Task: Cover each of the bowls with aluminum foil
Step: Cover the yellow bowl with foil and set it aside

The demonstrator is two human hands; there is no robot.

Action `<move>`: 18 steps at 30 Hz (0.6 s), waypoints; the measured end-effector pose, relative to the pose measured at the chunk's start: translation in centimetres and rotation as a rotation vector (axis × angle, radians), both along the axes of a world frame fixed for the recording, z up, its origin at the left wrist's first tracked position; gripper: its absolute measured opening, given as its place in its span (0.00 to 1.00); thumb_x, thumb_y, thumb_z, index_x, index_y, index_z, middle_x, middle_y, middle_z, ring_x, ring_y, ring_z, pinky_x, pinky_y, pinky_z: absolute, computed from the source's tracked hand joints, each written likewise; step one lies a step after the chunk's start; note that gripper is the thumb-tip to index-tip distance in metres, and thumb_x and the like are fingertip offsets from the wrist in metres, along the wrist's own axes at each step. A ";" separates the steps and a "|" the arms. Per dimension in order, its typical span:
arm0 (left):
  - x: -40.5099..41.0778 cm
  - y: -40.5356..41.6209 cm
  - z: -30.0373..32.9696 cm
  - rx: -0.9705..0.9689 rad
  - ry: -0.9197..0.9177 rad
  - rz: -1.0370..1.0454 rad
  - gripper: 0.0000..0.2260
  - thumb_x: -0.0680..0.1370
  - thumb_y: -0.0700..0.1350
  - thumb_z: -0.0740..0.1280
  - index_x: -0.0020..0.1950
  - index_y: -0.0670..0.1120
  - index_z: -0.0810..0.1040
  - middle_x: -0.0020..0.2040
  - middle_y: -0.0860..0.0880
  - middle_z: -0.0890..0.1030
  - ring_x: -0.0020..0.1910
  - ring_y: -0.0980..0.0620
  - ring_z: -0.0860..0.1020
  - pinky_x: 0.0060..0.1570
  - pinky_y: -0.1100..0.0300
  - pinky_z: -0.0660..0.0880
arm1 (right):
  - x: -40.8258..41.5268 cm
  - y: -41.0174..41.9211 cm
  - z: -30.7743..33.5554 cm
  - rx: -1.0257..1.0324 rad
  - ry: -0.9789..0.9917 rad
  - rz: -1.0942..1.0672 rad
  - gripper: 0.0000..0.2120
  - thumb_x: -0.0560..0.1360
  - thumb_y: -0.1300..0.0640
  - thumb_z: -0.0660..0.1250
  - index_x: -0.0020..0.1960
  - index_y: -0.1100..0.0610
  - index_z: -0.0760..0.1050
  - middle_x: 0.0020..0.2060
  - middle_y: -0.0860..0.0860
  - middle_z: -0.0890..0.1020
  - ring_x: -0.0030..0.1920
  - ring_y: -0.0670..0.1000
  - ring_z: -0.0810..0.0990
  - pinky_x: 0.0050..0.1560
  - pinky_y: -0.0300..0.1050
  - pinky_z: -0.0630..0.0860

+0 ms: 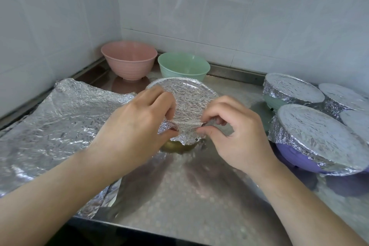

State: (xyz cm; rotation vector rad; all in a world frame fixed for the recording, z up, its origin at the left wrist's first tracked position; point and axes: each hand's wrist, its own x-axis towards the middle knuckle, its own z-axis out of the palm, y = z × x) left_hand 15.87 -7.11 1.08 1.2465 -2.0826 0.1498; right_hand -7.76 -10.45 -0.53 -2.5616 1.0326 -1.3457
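hands (180,124) pinching foil (189,98) edge, bowl (175,145) rim

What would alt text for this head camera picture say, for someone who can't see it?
Two hands, left hand and right hand, pinch foil down over a bowl's near rim on a steel counter. Behind stand an uncovered pink bowl and green bowl; foil-covered bowls sit right, loose foil sheets left.
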 end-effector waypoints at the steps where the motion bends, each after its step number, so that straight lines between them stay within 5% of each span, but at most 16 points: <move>1: -0.1 0.0 -0.1 -0.002 0.006 0.003 0.22 0.68 0.49 0.82 0.46 0.51 0.68 0.46 0.54 0.71 0.40 0.54 0.64 0.32 0.51 0.73 | 0.1 0.0 0.0 -0.007 -0.004 -0.003 0.10 0.73 0.64 0.82 0.43 0.60 0.81 0.44 0.48 0.80 0.45 0.46 0.77 0.48 0.41 0.73; 9: -0.3 0.0 -0.2 0.096 0.143 0.082 0.27 0.65 0.52 0.83 0.50 0.52 0.67 0.49 0.55 0.68 0.41 0.52 0.72 0.38 0.50 0.76 | 0.4 0.5 0.2 0.041 -0.024 0.008 0.13 0.72 0.61 0.83 0.48 0.58 0.80 0.46 0.46 0.77 0.43 0.48 0.75 0.46 0.44 0.74; 13: -0.6 0.2 -0.4 0.223 0.266 0.203 0.42 0.60 0.59 0.84 0.64 0.51 0.63 0.58 0.56 0.61 0.55 0.53 0.71 0.56 0.60 0.69 | -0.3 0.1 -0.3 0.249 -0.126 -0.136 0.37 0.64 0.50 0.86 0.66 0.51 0.70 0.59 0.45 0.72 0.58 0.47 0.76 0.60 0.41 0.72; 16: -0.9 0.0 -0.2 0.411 0.330 0.253 0.66 0.55 0.64 0.83 0.81 0.48 0.47 0.72 0.52 0.56 0.74 0.52 0.57 0.71 0.57 0.61 | -0.7 -1.1 -0.6 0.498 -0.137 -0.245 0.61 0.60 0.38 0.87 0.82 0.49 0.56 0.77 0.45 0.64 0.73 0.40 0.68 0.75 0.45 0.67; 18: -1.0 -0.5 -0.1 0.557 0.443 0.239 0.72 0.54 0.64 0.83 0.83 0.47 0.40 0.81 0.48 0.56 0.79 0.49 0.58 0.75 0.54 0.59 | -0.7 -1.7 -0.5 0.641 -0.133 -0.182 0.66 0.57 0.32 0.84 0.85 0.44 0.54 0.80 0.40 0.65 0.77 0.38 0.66 0.80 0.49 0.63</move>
